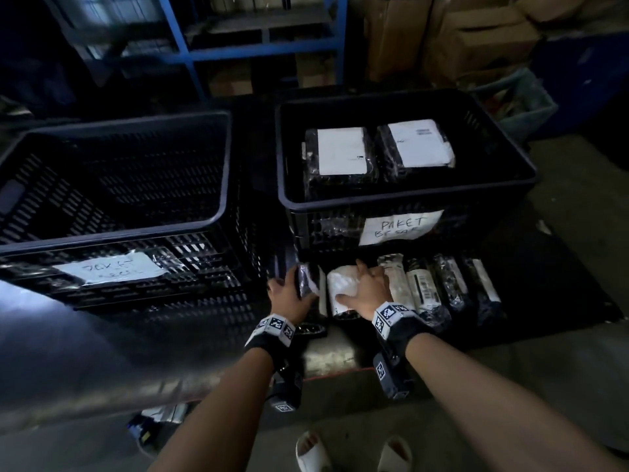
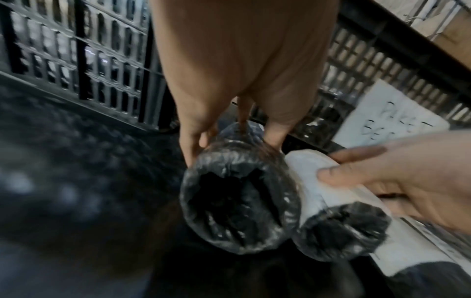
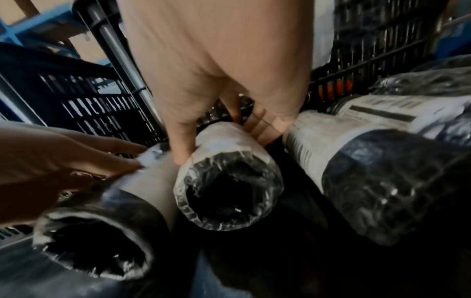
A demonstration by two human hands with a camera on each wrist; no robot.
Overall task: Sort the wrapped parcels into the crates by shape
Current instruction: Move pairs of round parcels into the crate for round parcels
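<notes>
Several cylindrical parcels in black wrap with white labels lie in a row on the floor before the right crate point(image 1: 405, 202). My left hand point(image 1: 289, 292) grips the leftmost black roll point(image 1: 307, 279), thumb and fingers around it point(image 2: 237, 193). My right hand point(image 1: 366, 291) grips the white-labelled roll point(image 1: 342, 287) beside it point(image 3: 226, 181). The right crate holds two flat box parcels point(image 1: 340, 155) with white labels. The left crate point(image 1: 112, 185) looks empty.
More rolls point(image 1: 422, 284) lie to the right of my hands. Both crates carry handwritten paper labels point(image 1: 398, 226). Blue shelving point(image 1: 258, 46) and cardboard boxes point(image 1: 476, 39) stand behind. My sandalled feet point(image 1: 354, 454) are at the bottom edge.
</notes>
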